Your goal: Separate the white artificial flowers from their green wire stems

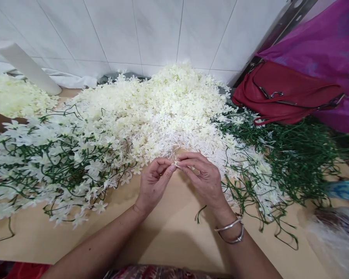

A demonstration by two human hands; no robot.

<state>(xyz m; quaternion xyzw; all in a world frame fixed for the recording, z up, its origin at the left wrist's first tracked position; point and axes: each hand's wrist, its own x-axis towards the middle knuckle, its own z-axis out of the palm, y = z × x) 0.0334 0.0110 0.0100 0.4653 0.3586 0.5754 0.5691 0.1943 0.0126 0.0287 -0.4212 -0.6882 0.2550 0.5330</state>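
Note:
Between the fingertips of both hands is a small white artificial flower piece [176,164], mostly covered by the fingers. My left hand [155,182] pinches it from the left, thumb against the fingers. From the right, my right hand [202,176] is closed on the same piece, with metal bangles on that wrist. Just beyond the hands rises a large heap of cream-white artificial blossoms [180,93]. To the left lie white flowers on green stems [72,159]. Bare green stems [302,159] are piled at the right, and one short green stem [200,214] rests beside my right wrist.
A red handbag [291,89] sits at the back right against a purple bag [331,50]. A white roll [27,68] leans at the back left. Clear plastic [334,236] lies at the right edge. A tiled wall [113,31] closes off the tan table [168,240].

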